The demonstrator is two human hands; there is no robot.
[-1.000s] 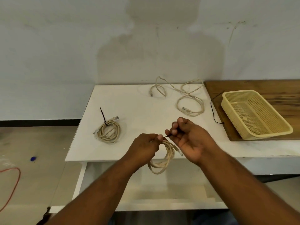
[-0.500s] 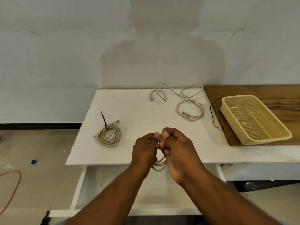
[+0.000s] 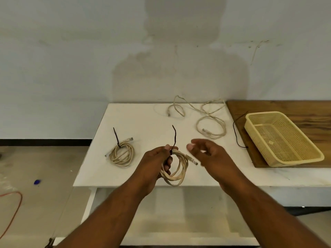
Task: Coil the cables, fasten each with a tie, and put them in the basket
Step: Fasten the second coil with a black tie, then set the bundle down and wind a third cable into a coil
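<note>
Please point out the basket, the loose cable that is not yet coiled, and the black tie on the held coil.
basket (image 3: 320, 157): head view, near rim.
loose cable (image 3: 223, 124): head view, right side of its loop.
black tie (image 3: 174, 136): head view, upright tail.

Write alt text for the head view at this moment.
The left hand holds a coiled beige cable with a black tie standing up from it; the right hand is open beside it. On the white table lie a tied coil, a loose cable and an empty basket.

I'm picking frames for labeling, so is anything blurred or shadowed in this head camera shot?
Head view: the right hand is motion-blurred at its fingers; the left hand and its coiled cable are sharp; a broad person-shaped shadow darkens the wall; table edges bow from wide-angle distortion.
</note>
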